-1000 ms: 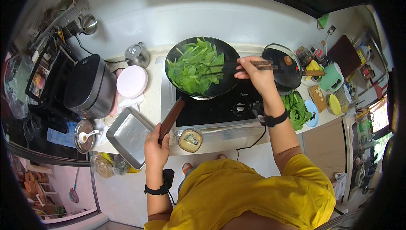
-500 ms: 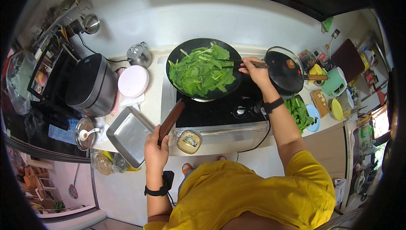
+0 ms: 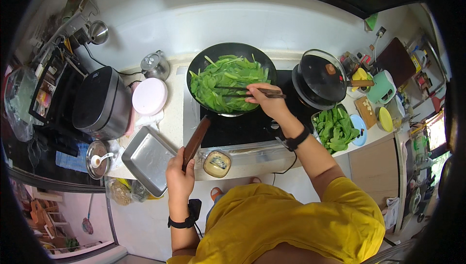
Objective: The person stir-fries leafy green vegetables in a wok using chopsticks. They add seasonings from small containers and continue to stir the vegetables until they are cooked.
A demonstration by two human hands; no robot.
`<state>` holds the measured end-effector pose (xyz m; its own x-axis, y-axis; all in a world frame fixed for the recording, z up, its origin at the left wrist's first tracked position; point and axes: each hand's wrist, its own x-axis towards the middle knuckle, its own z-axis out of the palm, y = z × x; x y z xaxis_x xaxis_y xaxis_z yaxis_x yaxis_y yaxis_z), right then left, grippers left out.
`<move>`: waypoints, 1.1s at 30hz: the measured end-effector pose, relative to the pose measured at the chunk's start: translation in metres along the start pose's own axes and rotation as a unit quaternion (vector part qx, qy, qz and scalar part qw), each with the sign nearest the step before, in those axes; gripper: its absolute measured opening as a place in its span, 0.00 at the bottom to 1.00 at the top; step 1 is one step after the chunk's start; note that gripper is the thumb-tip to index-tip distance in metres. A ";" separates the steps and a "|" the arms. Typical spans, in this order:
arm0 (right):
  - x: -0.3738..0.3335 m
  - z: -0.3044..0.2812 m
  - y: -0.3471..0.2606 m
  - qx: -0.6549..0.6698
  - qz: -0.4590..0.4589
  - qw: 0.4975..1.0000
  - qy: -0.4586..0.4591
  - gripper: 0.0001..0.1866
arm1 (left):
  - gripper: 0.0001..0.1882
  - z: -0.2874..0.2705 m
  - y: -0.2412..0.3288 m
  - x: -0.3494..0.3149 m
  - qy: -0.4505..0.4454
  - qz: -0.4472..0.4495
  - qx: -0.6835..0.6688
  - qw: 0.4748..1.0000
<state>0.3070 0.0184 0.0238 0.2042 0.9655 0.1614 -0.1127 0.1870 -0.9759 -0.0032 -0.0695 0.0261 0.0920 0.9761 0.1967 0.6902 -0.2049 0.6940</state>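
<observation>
My left hand (image 3: pixel 180 173) is wrapped round the brown handle of a black wok (image 3: pixel 268 62) on the left side of the stove. Green leafy vegetables (image 3: pixel 228 77) fill the wok, some leaves resting up its side. Between the fingers of my right hand (image 3: pixel 266 100) is a pair of dark chopsticks (image 3: pixel 277 94); their far ends reach into the greens, where the leaves partly hide them. Below the stove, near the wok handle, sits a small square dish (image 3: pixel 217 164) with some pale stuff in it.
A covered black pan (image 3: pixel 320 82) stands on the right of the stove, its wooden handle pointing right. More greens (image 3: pixel 335 128) lie in front of it. An empty metal tray (image 3: pixel 148 154), a pink round lid (image 3: pixel 150 96) and a rice cooker (image 3: pixel 102 101) line the left counter.
My right hand with the chopsticks has come nearer and to the left, from the wok's right rim to its near right side. The greens have shifted. My left hand stays on the handle.
</observation>
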 end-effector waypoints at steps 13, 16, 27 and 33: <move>-0.028 -0.069 -0.090 -0.078 0.020 0.985 0.151 0.09 | 0.21 0.001 -0.004 0.000 0.004 0.012 -0.020 1.000; -0.031 -0.067 -0.088 -0.099 0.053 0.984 0.137 0.08 | 0.21 0.001 -0.004 0.001 0.004 0.013 -0.018 1.000; 0.016 -0.006 0.012 0.017 -0.035 0.992 0.121 0.08 | 0.22 0.002 0.000 -0.003 -0.004 0.019 -0.019 1.000; 0.000 -0.053 -0.026 -0.060 0.009 0.985 0.160 0.09 | 0.22 0.005 -0.003 -0.003 0.002 0.012 -0.030 0.999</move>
<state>0.3616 0.0043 0.0418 0.5014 0.8585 0.1074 -0.0070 0.1282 -0.9917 -0.0020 -0.0720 0.0200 0.1051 0.9707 0.2162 0.6435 -0.2322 0.7294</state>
